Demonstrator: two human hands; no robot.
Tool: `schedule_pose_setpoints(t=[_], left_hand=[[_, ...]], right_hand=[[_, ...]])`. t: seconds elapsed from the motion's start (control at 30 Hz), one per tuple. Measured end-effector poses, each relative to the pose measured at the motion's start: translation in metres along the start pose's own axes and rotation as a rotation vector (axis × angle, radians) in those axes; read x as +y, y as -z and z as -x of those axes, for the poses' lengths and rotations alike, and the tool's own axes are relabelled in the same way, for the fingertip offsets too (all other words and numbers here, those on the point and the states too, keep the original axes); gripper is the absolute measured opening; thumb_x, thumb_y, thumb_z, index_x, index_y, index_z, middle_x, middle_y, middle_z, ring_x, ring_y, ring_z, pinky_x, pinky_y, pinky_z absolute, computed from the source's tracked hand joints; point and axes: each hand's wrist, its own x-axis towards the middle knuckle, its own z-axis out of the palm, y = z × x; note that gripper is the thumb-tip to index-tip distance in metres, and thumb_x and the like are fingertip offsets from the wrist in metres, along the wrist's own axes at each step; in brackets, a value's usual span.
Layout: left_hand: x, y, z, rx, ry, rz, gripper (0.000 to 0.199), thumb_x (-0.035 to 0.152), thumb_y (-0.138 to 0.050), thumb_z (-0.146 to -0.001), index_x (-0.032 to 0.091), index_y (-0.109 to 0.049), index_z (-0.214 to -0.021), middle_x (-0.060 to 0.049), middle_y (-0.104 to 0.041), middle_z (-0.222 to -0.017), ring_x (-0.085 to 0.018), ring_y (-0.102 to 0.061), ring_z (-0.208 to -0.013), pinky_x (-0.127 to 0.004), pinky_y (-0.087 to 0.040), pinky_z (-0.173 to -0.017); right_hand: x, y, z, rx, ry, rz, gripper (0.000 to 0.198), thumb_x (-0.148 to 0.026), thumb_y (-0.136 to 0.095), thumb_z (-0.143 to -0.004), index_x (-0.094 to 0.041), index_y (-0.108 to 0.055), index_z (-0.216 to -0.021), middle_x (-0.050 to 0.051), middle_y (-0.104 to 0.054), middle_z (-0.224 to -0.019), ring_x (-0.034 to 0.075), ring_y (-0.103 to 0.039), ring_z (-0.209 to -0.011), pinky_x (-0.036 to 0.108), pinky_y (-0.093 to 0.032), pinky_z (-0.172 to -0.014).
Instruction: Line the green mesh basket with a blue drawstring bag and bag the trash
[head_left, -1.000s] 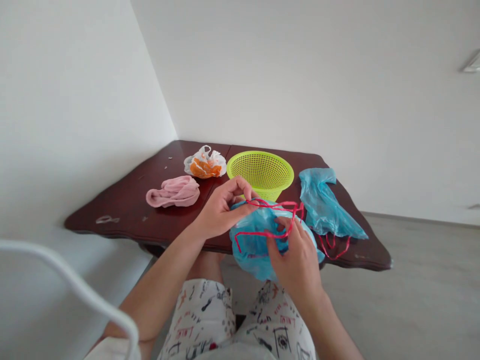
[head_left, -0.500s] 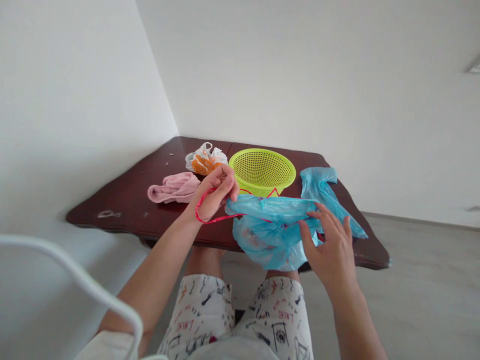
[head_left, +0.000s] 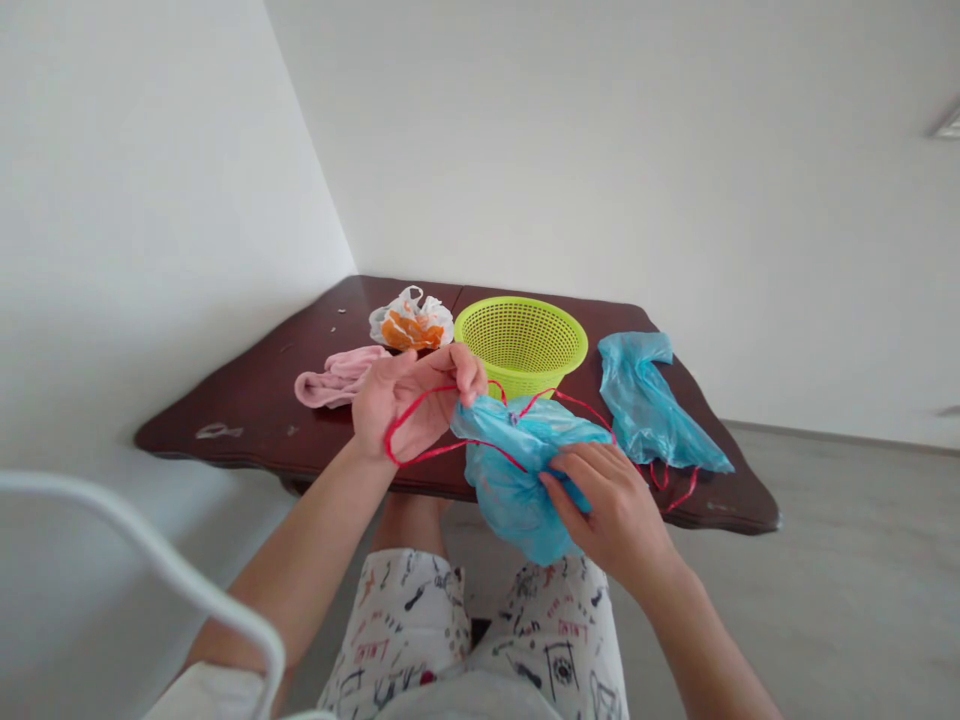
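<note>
A thin blue plastic bag (head_left: 499,470) with a red drawstring (head_left: 439,452) hangs between my two hands over the table's front edge. My left hand (head_left: 409,400), palm turned up, has its bent fingertips on the bag's upper left corner. Across that palm runs a loop of the drawstring. My right hand (head_left: 611,500) pinches the bag's right side between thumb and fingers. Part of the bag is hidden behind the right hand. A second blue plastic bag (head_left: 645,400) lies flattened on the right, with red string showing at its lower edge.
On the dark red-brown table (head_left: 247,390) stand a yellow-green plastic basket (head_left: 517,345), a crumpled white and orange plastic bag (head_left: 411,322) and a folded pink cloth (head_left: 337,378). White walls border the table at the back and left. A white cable (head_left: 150,545) crosses the lower left.
My right hand has moved left and closed on the bag, bunching it. My left hand has turned palm up. More red string shows at the right.
</note>
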Motion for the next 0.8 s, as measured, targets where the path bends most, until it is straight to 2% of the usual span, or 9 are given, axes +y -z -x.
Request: schedule_pose_setpoints(t=[0.1, 0.2, 0.3, 0.37, 0.47, 0.57, 0.63, 0.7, 0.8], left_hand=[[0.005, -0.009, 0.002, 0.044, -0.074, -0.129, 0.062, 0.081, -0.078, -0.102, 0.023, -0.063, -0.087, -0.003, -0.055, -0.087, -0.020, -0.053, -0.078, -0.033, -0.050, -0.070], [0.005, -0.013, 0.007, 0.037, -0.138, -0.414, 0.041, 0.037, -0.097, -0.099, 0.022, -0.060, -0.090, 0.001, -0.054, -0.090, -0.015, -0.050, -0.080, -0.026, -0.044, -0.070], [0.006, -0.017, 0.015, 0.016, -0.121, -0.591, 0.027, 0.012, -0.086, -0.101, 0.022, -0.061, -0.097, 0.002, -0.056, -0.095, -0.014, -0.051, -0.083, -0.025, -0.044, -0.073], [0.008, -0.021, 0.018, -0.012, -0.121, -0.611, 0.022, 0.009, -0.081, -0.102, 0.023, -0.063, -0.102, 0.000, -0.059, -0.101, -0.014, -0.055, -0.089, -0.026, -0.048, -0.078], [0.012, -0.027, 0.020, -0.021, -0.151, -0.596, 0.018, 0.010, -0.078, -0.106, 0.023, -0.066, -0.107, -0.005, -0.068, -0.116, -0.018, -0.065, -0.108, -0.030, -0.054, -0.093], [0.014, -0.033, 0.019, 0.035, -0.206, -0.571, 0.016, 0.013, -0.079, -0.108, 0.023, -0.067, -0.108, -0.008, -0.072, -0.127, -0.021, -0.069, -0.120, -0.032, -0.056, -0.099], [0.014, -0.039, 0.018, 0.065, -0.245, -0.563, 0.016, 0.014, -0.081, -0.108, 0.023, -0.068, -0.106, -0.008, -0.073, -0.125, -0.021, -0.070, -0.119, -0.032, -0.057, -0.099], [0.015, -0.044, 0.018, 0.095, -0.295, -0.569, 0.017, 0.015, -0.082, -0.107, 0.023, -0.068, -0.103, -0.007, -0.074, -0.122, -0.022, -0.070, -0.119, -0.033, -0.058, -0.099], [0.018, -0.050, 0.019, 0.169, -0.374, -0.597, 0.019, 0.017, -0.084, -0.107, 0.023, -0.069, -0.098, -0.008, -0.075, -0.119, -0.023, -0.071, -0.116, -0.035, -0.059, -0.098]], right_hand=[[0.008, 0.000, -0.002, -0.093, -0.049, 0.113, 0.016, -0.037, -0.068, -0.120, -0.023, -0.073, -0.114, 0.015, -0.084, -0.133, 0.036, -0.083, -0.123, 0.071, -0.061, -0.120], [0.019, 0.008, 0.000, -0.097, -0.156, 0.308, 0.037, -0.057, -0.072, -0.116, -0.020, -0.073, -0.114, 0.028, -0.070, -0.162, 0.052, -0.070, -0.148, 0.098, -0.041, -0.126], [0.023, 0.027, 0.000, -0.069, -0.262, 0.422, 0.046, -0.066, -0.062, -0.119, -0.022, -0.074, -0.114, 0.026, -0.074, -0.155, 0.052, -0.068, -0.148, 0.105, -0.029, -0.127], [0.020, 0.043, -0.001, 0.024, -0.324, 0.487, 0.045, -0.061, -0.052, -0.124, -0.023, -0.077, -0.121, 0.021, -0.077, -0.147, 0.049, -0.067, -0.149, 0.102, -0.025, -0.130], [0.005, 0.063, -0.004, 0.264, -0.365, 0.586, 0.039, -0.052, -0.060, -0.122, -0.021, -0.078, -0.139, 0.025, -0.073, -0.156, 0.052, -0.063, -0.156, 0.087, -0.039, -0.130], [-0.014, 0.064, -0.005, 0.444, -0.234, 0.525, 0.029, -0.036, -0.079, -0.114, -0.022, -0.081, -0.140, 0.020, -0.079, -0.149, 0.043, -0.077, -0.137, 0.067, -0.051, -0.124], [-0.024, 0.053, -0.004, 0.362, -0.077, 0.337, 0.019, -0.023, -0.077, -0.113, -0.027, -0.082, -0.131, 0.010, -0.089, -0.130, 0.030, -0.085, -0.116, 0.057, -0.054, -0.123], [-0.027, 0.037, -0.001, 0.154, -0.005, 0.137, 0.020, -0.020, -0.066, -0.118, -0.028, -0.082, -0.126, 0.005, -0.092, -0.117, 0.025, -0.088, -0.102, 0.047, -0.062, -0.113], [-0.017, 0.015, 0.007, -0.133, -0.115, 0.074, 0.029, -0.029, -0.053, -0.124, -0.028, -0.082, -0.128, 0.004, -0.091, -0.096, 0.024, -0.086, -0.077, 0.036, -0.066, -0.074]])
